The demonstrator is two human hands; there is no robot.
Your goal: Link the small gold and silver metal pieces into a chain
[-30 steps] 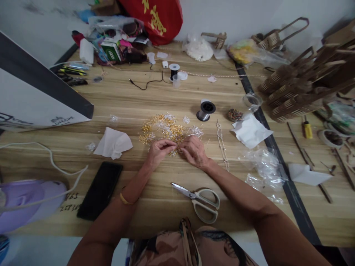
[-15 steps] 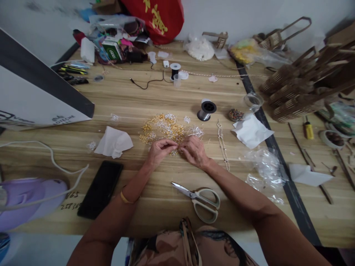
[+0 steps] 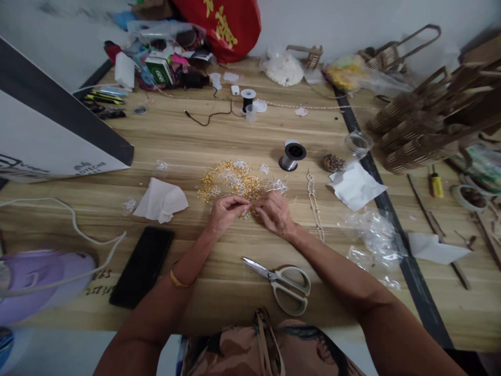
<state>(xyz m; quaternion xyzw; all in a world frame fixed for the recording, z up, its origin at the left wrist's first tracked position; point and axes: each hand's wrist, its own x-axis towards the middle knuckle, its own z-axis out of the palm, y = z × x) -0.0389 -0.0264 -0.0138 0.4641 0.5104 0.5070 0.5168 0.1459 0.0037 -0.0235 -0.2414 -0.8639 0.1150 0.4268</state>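
Note:
Over the near edge of a pile of small gold and silver beads (image 3: pixel 230 180), my left hand (image 3: pixel 226 213) and my right hand (image 3: pixel 274 213) face each other with fingertips pinched. Whatever lies between the fingers is too small to make out. Short silver pins (image 3: pixel 277 185) lie just beyond my right hand. A beaded chain (image 3: pixel 313 203) is stretched out to the right of that hand. Scissors (image 3: pixel 279 282) with cream handles rest, slightly spread, below my hands. A spool of thin wire (image 3: pixel 291 156) stands behind the pins.
A black phone (image 3: pixel 141 267) and a white paper (image 3: pixel 161 200) lie to the left. On the right are another paper (image 3: pixel 357 186), clear plastic bags (image 3: pixel 371 235) and a jar on its side with dark beads (image 3: pixel 333 162). Wooden frames (image 3: pixel 415 125) are stacked at far right.
My pinched fingertips have drawn very slightly apart, the right hand shifting a little to the right. The beads, scissors and spool stay in place.

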